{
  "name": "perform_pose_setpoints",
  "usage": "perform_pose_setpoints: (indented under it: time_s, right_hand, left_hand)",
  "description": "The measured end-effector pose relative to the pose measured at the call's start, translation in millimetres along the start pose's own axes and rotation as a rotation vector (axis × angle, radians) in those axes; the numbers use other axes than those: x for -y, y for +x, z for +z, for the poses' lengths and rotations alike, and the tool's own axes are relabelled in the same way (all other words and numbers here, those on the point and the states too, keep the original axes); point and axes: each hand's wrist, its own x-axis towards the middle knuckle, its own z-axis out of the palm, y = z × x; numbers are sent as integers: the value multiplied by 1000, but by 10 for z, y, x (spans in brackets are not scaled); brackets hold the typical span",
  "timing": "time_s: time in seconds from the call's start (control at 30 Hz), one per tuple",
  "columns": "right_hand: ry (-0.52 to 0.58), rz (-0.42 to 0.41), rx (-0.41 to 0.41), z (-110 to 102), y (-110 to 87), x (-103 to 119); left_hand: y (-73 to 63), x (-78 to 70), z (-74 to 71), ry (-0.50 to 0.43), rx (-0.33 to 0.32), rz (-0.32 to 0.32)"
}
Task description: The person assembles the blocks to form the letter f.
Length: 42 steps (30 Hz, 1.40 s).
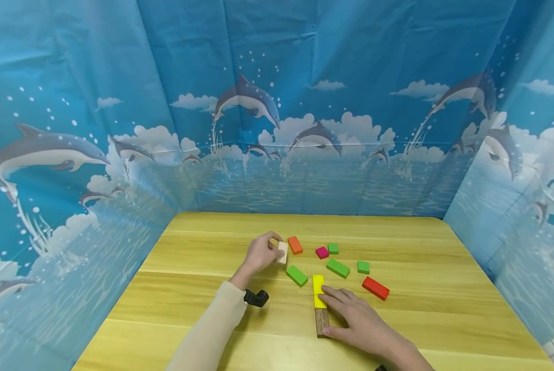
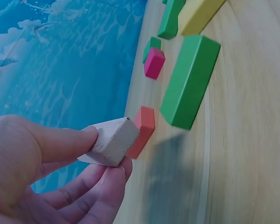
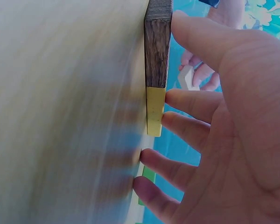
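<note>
Thumb and fingers of my left hand pinch a white wooden block, held beside an orange block at the middle of the table. In the left wrist view, its near end face looks roughly square. My right hand rests on a straight row made of a yellow piece and a dark brown block, end to end. The right thumb touches the brown block, while two fingertips touch the yellow piece. The other right fingers reach down to the tabletop in the right wrist view.
Green blocks lie around the middle, one left of the yellow piece and another to its right. A pink block touches or nearly touches a small green one. Farther right are a green cube and a red block.
</note>
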Motion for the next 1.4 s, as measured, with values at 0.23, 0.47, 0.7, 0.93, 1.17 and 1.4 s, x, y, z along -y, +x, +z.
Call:
perform_pose_setpoints:
  time_s: [0.23,0.47,0.7,0.93,1.17,1.4]
  right_hand:
    - [3,7,11,1,2,7]
    - [-5,5,3,6,2,8]
    - [-4,12,9,18,8,2]
    - [4,23,28,15,11,-4]
    - [-1,9,7,0,4,12]
    - [-3,3,1,-3,-6,22]
  left_hand:
    - [-7,-103,70,-26,14,8]
    - [-5,-208,158,-35,27,4]
    - [3,-248,327,-44,33,44]
    - [33,-266,498,-73,47,85]
    - [73,-283,651,-49,58,81]
    - [104,-239,791,14,86,96]
